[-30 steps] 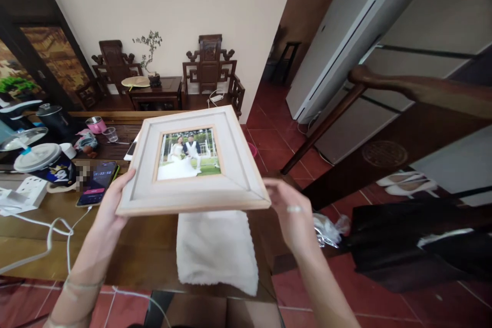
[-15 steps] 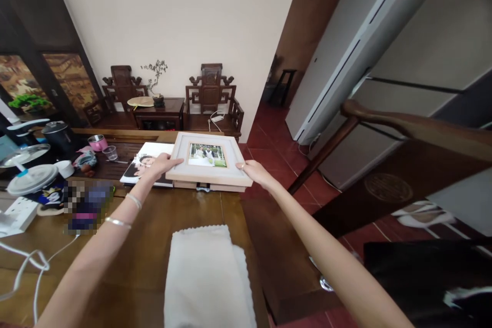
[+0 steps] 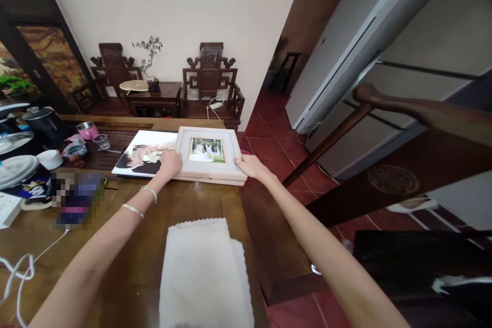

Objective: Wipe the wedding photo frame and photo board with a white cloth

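A pale wooden picture frame [image 3: 232,149] with a wide mat around a wedding photo [image 3: 207,150] lies on top of another frame at the table's far end. My left hand [image 3: 170,163] is closed at its left edge, the fingertips partly hidden. On the opposite side my right hand [image 3: 251,166] grips the frame's right edge, thumb on top. Left of the frames, and partly behind my left hand, lies a large white-covered photo print [image 3: 144,139]. A folded white cloth [image 3: 203,271] with a scalloped edge rests on the near part of the table.
Along the table's left stand a black kettle [image 3: 42,124], a pink cup [image 3: 87,130], a clear plastic cup [image 3: 101,141], a white bowl [image 3: 49,159] and a white cable [image 3: 23,271]. At the right is a dark wooden chair [image 3: 418,159]; carved chairs line the wall.
The picture frame has come down flush onto the frame beneath it, covering the dark stand piece seen earlier. My left hand has shifted slightly right, and the camera view has tilted.
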Tool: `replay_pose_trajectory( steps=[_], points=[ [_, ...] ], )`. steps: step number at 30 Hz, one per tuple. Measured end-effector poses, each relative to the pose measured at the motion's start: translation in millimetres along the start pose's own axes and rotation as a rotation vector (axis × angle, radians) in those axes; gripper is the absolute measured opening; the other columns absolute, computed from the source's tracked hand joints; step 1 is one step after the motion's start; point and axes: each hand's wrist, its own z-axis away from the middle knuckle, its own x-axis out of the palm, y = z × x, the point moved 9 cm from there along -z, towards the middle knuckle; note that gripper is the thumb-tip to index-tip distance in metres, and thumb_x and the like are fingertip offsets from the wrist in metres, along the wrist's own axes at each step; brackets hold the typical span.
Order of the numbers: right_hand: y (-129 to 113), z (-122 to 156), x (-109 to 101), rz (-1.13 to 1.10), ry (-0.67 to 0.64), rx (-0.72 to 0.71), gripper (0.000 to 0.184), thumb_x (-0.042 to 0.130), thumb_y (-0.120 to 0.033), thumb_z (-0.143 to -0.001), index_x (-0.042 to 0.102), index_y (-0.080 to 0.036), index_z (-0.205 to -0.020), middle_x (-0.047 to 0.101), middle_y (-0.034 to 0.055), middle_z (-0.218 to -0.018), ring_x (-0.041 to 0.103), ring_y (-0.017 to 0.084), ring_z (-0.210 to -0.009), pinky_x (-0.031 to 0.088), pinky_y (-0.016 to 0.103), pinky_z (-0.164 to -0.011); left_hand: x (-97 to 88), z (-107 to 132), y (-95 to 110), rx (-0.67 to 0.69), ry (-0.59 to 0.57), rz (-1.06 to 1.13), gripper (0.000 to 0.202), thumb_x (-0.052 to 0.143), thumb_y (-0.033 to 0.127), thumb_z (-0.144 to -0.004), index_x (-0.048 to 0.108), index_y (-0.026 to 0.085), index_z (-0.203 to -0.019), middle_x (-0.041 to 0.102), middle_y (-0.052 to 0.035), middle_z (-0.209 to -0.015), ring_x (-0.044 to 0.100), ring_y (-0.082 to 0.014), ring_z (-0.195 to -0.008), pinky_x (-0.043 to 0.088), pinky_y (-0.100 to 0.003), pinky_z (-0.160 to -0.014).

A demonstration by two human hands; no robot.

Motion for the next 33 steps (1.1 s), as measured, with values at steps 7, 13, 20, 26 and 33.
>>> replay_pose_trajectory(
  steps=[7, 13, 20, 26, 33],
  points=[
    [3, 7, 4, -0.019, 0.142, 0.028, 0.034, 0.059, -0.036, -0.093, 0.057, -0.018, -0.123, 0.058, 0.0093, -0.124, 0.061, 0.022, -0.103, 0.054, 0.044, -0.086, -12.3, 14, -6, -0.037, 0.057, -0.086, 0.036, 0.060, 0.035, -0.093, 0.056, 0.015, -0.123, 0.058, -0.0110, -0.124, 0.061, -0.0236, -0.106, 0.053, -0.045, -0.088],
    [-13, 19, 19, -0.072, 0.202, -0.049, 0.067, 0.050, -0.040, -0.092, 0.032, -0.008, -0.147, 0.039, 0.0229, -0.149, 0.041, 0.035, -0.136, 0.033, 0.049, -0.111, -13.1, 23, -4, -0.041, 0.074, -0.100, 0.037, 0.060, 0.035, -0.093, 0.056, 0.015, -0.123, 0.058, -0.0112, -0.124, 0.061, -0.0239, -0.107, 0.053, -0.045, -0.089],
    [-17, 31, 13, -0.089, 0.255, -0.091, 0.065, 0.043, -0.032, -0.091, 0.031, -0.004, -0.148, 0.048, 0.0204, -0.145, 0.042, 0.034, -0.135, 0.032, 0.045, -0.113, -48.8, 20, -54, -0.149, 0.130, -0.124, 0.037, 0.058, 0.038, -0.093, 0.056, 0.017, -0.123, 0.056, -0.0105, -0.129, 0.056, -0.0259, -0.115, 0.047, -0.050, -0.096],
    [-11, 35, 4, -0.105, 0.372, -0.083, 0.045, 0.054, -0.032, -0.093, 0.051, -0.015, -0.135, 0.063, 0.0150, -0.124, 0.059, 0.029, -0.114, 0.045, 0.044, -0.102, -78.9, 30, -136, -0.399, 0.173, -0.127, 0.056, 0.057, 0.040, -0.087, 0.054, -0.003, -0.122, 0.045, -0.0303, -0.134, 0.040, -0.0428, -0.128, 0.034, -0.054, -0.103],
    [3, 26, 0, -0.056, 0.531, -0.039, 0.036, 0.059, -0.036, -0.093, 0.056, -0.017, -0.123, 0.058, 0.0093, -0.124, 0.060, 0.024, -0.105, 0.052, 0.045, -0.087, -70.3, 26, -173, -0.482, 0.093, -0.004, 0.077, 0.063, 0.060, -0.074, 0.057, 0.000, -0.121, 0.043, -0.0351, -0.136, 0.042, -0.0510, -0.125, 0.036, -0.059, -0.098]
  ],
)
